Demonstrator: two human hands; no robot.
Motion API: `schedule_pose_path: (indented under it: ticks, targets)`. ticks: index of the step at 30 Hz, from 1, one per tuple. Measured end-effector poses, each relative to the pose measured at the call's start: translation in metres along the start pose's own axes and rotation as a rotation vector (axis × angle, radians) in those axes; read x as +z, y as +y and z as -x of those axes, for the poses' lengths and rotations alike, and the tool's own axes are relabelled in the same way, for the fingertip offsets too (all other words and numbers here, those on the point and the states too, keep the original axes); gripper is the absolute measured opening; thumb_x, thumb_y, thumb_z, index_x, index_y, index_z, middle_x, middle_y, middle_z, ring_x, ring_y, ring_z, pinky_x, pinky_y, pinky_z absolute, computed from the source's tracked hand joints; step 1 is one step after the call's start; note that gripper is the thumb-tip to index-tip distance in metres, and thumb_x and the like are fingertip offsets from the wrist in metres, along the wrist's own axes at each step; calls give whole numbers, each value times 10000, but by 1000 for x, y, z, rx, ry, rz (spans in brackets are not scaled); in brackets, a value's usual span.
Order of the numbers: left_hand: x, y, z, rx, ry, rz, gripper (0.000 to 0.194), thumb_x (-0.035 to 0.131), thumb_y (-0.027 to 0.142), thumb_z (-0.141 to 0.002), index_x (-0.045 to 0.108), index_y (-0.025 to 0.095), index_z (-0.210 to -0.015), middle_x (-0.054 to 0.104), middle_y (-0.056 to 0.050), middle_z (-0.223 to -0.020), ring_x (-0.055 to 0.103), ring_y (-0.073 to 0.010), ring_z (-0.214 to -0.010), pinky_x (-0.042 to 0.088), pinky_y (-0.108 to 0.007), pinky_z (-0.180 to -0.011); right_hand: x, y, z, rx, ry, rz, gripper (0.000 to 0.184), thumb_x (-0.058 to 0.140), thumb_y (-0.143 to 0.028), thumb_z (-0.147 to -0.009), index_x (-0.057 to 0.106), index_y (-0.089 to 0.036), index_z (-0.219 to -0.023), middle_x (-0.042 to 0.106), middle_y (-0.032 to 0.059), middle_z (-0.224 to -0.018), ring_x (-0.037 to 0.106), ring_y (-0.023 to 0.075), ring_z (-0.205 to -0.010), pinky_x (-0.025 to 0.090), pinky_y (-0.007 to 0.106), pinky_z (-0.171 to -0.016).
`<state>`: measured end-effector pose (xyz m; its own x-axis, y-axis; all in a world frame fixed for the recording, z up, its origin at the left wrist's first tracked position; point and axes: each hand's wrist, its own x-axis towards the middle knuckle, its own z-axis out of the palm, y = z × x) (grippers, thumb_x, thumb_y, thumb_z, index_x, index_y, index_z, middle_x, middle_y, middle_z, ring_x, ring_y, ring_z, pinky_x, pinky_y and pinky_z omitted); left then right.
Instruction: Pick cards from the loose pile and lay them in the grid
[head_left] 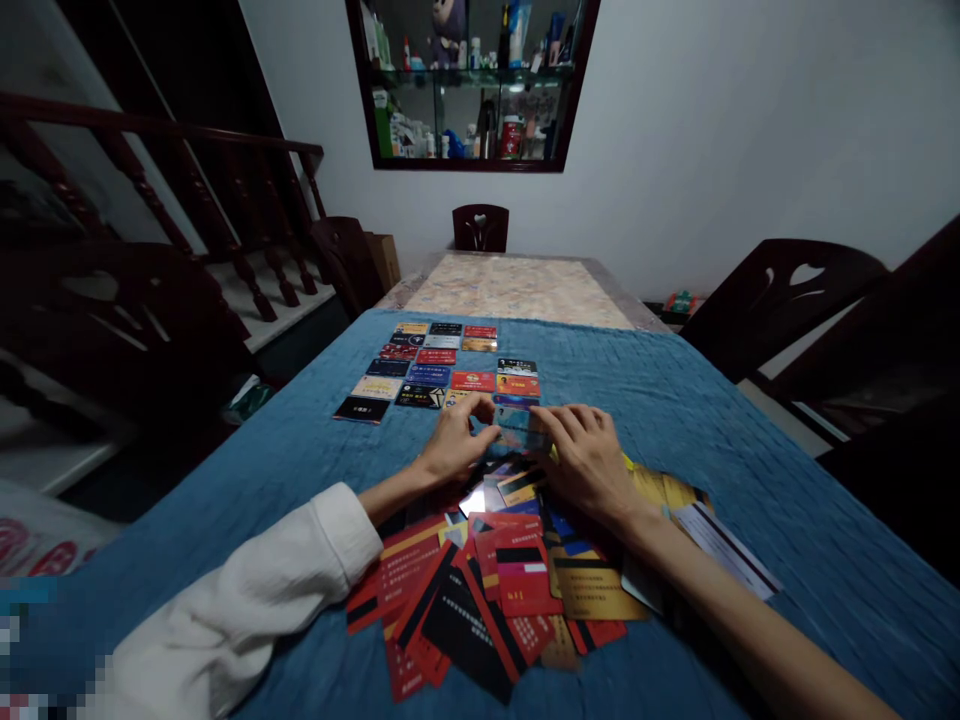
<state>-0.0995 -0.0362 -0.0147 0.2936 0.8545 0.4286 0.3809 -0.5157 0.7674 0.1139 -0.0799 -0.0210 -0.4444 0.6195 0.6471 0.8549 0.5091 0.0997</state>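
My left hand [455, 442] and my right hand [585, 458] meet over a blue-green card [517, 422] on the blue cloth [675, 400]. Both pinch that card by its edges, just below a grid of several cards [435, 365] laid face up in rows. A loose heap of red, black and gold cards [495, 580] lies under my forearms, nearer to me. My left arm wears a white sleeve [247, 610]; my right forearm is bare.
The table's far half shows a marbled top [517, 285]. Dark wooden chairs stand at the far end [480, 228], at the left [345, 260] and at the right [780, 290]. A stair railing [150, 180] runs on the left. A wall cabinet [469, 80] holds bottles.
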Motion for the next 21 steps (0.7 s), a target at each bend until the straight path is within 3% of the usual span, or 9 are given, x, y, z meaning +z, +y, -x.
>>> schedule_pose_path:
  ticks: [4, 7, 13, 21]
  targets:
    - [-7, 8, 1, 269, -42, -268, 326, 696, 163, -787, 602, 181, -1098, 639, -79, -1104, 586, -235, -1052, 489, -399, -943, -2, 4, 0, -9, -28, -4, 471, 665, -255, -861, 551, -200, -1315, 666, 133, -1159, 526, 302, -1039, 373, 435, -854]
    - [-10, 17, 1, 392, -125, -454, 318, 707, 270, -835, 617, 157, -1119, 603, -124, -1160, 541, -273, -1098, 469, -435, -973, -2, 7, -2, -12, -49, 10, 481, 682, -245, -849, 556, -236, -1314, 661, 126, -1164, 523, 302, -1047, 378, 428, -843]
    - [-10, 34, -6, 459, -255, -784, 386, 625, 345, -892, 598, 126, -1209, 589, -170, -1202, 495, -331, -1131, 432, -489, -942, -1, 21, -8, -54, -82, 13, 471, 695, -267, -833, 584, -230, -1290, 678, 111, -1114, 524, 291, -1000, 366, 416, -814]
    - [-6, 39, -30, 518, -300, -1001, 341, 524, 321, -938, 596, 104, -1191, 613, -181, -1182, 494, -333, -1146, 395, -474, -915, 5, 43, -26, -78, -184, 15, 557, 664, -344, -863, 520, -236, -1390, 667, 112, -1115, 520, 275, -986, 348, 372, -794]
